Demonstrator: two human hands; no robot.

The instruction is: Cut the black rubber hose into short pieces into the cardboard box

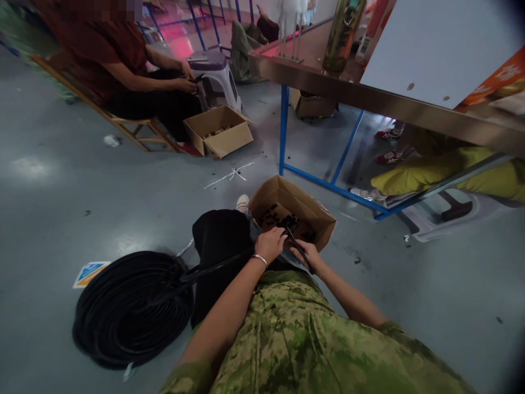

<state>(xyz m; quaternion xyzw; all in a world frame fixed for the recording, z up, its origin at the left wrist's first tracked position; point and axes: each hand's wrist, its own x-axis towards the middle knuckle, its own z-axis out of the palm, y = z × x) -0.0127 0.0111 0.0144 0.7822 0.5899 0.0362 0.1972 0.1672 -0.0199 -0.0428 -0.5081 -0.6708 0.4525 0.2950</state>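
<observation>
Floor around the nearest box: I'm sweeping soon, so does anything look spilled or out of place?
Yes: dark scraps lie on the floor right of the box, while similar pieces are inside. White string also lies beyond it.

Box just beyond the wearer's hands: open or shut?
Open: the cardboard box has no flaps closed over its top, and small black pieces show inside.

Head-worn view, forward and down
</observation>
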